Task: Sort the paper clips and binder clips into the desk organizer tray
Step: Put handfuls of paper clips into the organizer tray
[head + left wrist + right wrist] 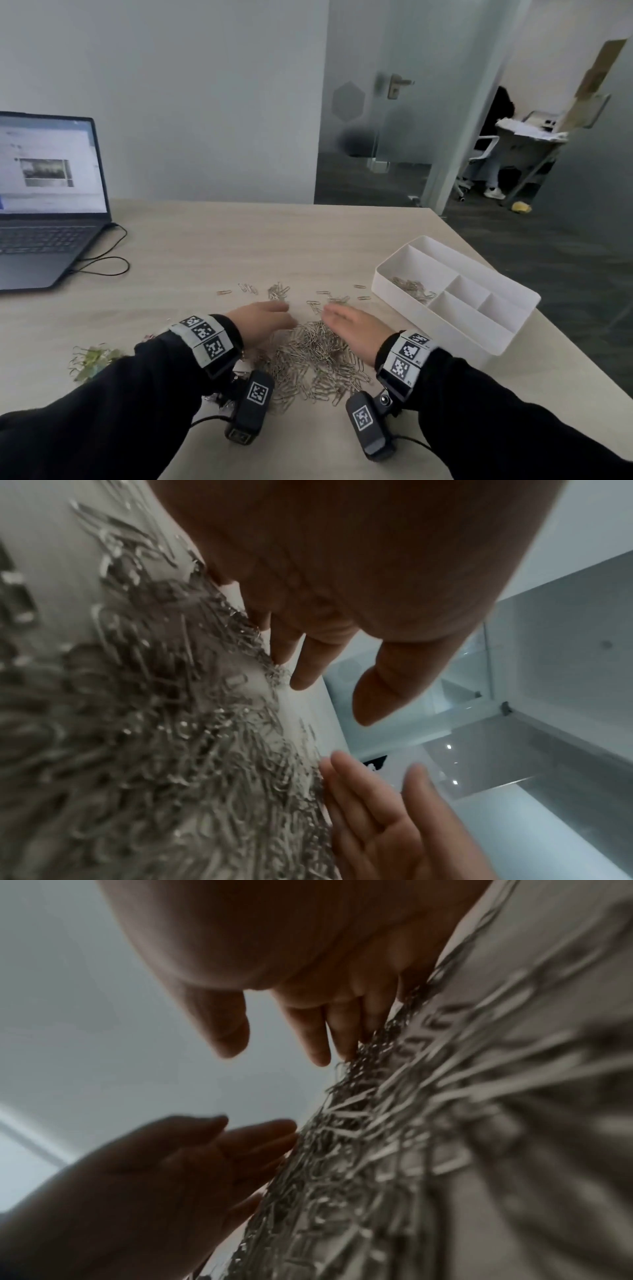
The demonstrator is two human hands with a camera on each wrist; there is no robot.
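While both hands flank the heap, we read the step as gathering a scoop. Left hand (265, 320) and right hand (352, 330) sit lower centre of the head view, fingers straight and relaxed, palms turned inward, holding nothing; fingertip edges touch the pile on each side, per both wrist views.

Silver wire paper clips (313, 359) lie in a loose mound on the pale wood-grain counter (212, 246), between the hands, with strays scattered just above. White plastic divided organizer tray (493, 329) sits at right of frame; a few paper clips already lie in its long front compartment. Green-tinted binder clips with wire handles (90, 358) sit lower left, apart from the mound.

Our advice: keep little-finger edges flat on the counter, close the hands together under the mound, cup before lifting. Take a modest load; tangled clips may trail and drop. Carry low toward the same compartment. Leave binder clips for another bay.
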